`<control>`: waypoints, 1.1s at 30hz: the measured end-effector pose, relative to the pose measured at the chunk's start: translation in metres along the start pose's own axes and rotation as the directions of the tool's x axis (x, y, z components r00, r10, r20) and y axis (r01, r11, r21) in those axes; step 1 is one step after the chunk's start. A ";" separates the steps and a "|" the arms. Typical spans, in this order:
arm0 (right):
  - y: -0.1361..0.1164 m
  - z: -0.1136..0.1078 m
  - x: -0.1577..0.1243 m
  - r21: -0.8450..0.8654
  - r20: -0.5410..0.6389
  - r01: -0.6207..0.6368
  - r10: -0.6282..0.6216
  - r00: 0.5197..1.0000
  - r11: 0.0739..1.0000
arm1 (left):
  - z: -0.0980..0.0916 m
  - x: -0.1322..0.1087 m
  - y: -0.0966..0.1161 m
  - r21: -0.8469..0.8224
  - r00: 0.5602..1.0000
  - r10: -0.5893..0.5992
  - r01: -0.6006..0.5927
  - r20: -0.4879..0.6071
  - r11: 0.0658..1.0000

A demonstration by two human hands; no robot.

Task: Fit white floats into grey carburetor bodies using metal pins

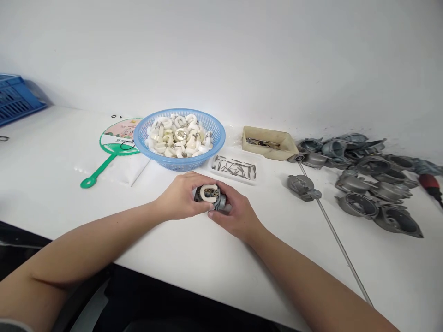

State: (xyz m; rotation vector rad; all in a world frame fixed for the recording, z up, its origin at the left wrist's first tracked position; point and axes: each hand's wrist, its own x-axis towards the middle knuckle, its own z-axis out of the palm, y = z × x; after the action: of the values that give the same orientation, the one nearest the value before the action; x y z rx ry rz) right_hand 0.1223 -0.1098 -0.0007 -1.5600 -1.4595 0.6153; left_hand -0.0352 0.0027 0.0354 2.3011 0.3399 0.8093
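**Carburetor body (216, 199) clasped by both hands in front of blue basket (180, 165)**

A long white surface (294, 272) carries everything, and the blue basket is taken as the reference point. Far to the left of the basket, a blue plastic crate (17, 99) is set at the back of the surface. Farther along on its right, a heap of die-cast metal carburetor housings (370, 177) is spread out, with a single housing (302, 186) lying apart on the basket's side of the heap. A thin metal rod (332, 226) is laid across the surface to the right of the basket, and a red-handled screwdriver (429, 184) is seen at the far right, beyond the heap. Just left of the basket, a green-handled hand fan (120, 137) lies flat. Just right of it, a beige tray (269, 144) holding metal parts is placed at the back, and a clear tray of metal pins (235, 168) is placed nearer the front. The basket is filled with white plastic floats (176, 136).

The carburetor body is held directly in front of the basket, with a white U-shaped float (209, 192) seated on it. The left hand (182, 196) and right hand (235, 216) are pressed in from either side, their fingers clenched around the body.
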 end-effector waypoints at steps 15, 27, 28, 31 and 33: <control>0.002 -0.002 -0.002 0.031 0.006 0.024 -0.024 1.000 0.999 | 0.017 -0.012 -0.018 -0.083 0.993 0.112 -0.114 -0.026 0.990; 0.002 -0.002 -0.001 0.096 0.035 -0.009 0.006 0.999 0.995 | 0.021 -0.012 -0.012 -0.301 0.990 -0.125 0.100 -0.065 0.948; 0.002 -0.002 -0.001 0.101 0.039 -0.011 0.007 0.999 0.995 | 0.021 -0.012 -0.012 -0.301 0.991 -0.110 0.085 -0.069 0.950; 0.002 -0.003 -0.002 0.107 0.036 -0.008 0.004 0.999 0.994 | 0.020 -0.012 -0.010 -0.305 0.994 -0.079 0.053 -0.073 0.951; 0.002 -0.003 -0.002 0.096 0.031 -0.004 0.001 1.000 0.995 | 0.018 -0.012 -0.008 -0.302 0.994 -0.075 0.049 -0.076 0.952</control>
State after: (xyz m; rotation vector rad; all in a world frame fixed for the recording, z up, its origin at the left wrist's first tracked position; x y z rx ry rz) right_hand 0.1253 -0.1121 -0.0014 -1.4844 -1.4300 0.7036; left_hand -0.0336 -0.0060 0.0139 1.9674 0.3033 0.8678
